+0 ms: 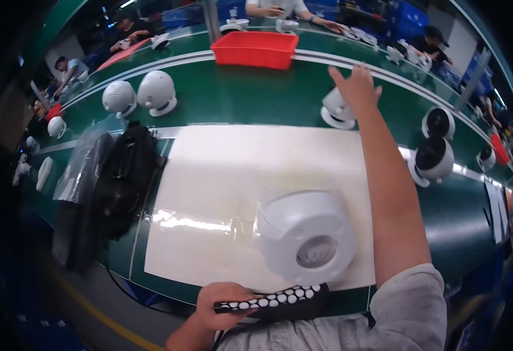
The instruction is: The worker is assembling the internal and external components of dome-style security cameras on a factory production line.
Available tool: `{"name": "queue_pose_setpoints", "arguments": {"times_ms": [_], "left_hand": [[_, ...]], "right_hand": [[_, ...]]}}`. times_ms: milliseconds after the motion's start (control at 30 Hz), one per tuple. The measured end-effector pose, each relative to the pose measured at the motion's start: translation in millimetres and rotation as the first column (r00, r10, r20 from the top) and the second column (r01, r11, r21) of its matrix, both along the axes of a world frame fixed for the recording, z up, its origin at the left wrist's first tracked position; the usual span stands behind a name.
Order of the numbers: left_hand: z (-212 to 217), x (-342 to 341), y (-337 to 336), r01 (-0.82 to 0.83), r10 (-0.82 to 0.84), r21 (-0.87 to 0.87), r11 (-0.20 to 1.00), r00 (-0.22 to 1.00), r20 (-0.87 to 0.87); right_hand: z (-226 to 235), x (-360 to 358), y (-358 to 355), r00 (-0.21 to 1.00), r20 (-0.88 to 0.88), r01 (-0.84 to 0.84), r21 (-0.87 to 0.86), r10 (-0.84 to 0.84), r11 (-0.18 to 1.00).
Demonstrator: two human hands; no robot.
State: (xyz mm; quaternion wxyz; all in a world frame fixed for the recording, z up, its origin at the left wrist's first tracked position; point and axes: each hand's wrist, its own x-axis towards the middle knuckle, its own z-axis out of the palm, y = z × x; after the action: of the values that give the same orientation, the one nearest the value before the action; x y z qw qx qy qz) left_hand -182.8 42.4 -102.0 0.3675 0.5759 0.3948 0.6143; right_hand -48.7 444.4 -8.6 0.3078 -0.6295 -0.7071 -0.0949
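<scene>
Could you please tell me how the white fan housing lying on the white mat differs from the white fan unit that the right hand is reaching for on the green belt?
The fan housing on the mat lies tipped over near the person, with nothing touching it; the fan unit on the belt stands upright on its round base, far off, with the right hand spread open just over it. The housing looks much larger, being closer. Both are white, rounded plastic.

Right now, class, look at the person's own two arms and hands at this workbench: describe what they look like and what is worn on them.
Both hands are bare: no gloves, rings or watch show on the left hand or the right hand. The right forearm is uncovered up to a short, pale grey speckled fabric sleeve at the upper arm. The left forearm is bare where visible.
</scene>
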Motion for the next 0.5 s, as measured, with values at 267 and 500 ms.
{"name": "queue_pose_setpoints", "arguments": {"times_ms": [267, 500], "left_hand": [[7, 0, -1, -0.052, 0.048, -0.178, 0.983, 0.999, -0.023], [3, -2, -1, -0.050, 0.055, -0.176, 0.983, 0.998, 0.019]], "right_hand": [[-38, 10, 29, 0.991, -0.111, -0.046, 0.275, 0.080, 0.960], [-36, 22, 33, 0.994, -0.105, -0.010, 0.215, 0.033, 0.977]]}}
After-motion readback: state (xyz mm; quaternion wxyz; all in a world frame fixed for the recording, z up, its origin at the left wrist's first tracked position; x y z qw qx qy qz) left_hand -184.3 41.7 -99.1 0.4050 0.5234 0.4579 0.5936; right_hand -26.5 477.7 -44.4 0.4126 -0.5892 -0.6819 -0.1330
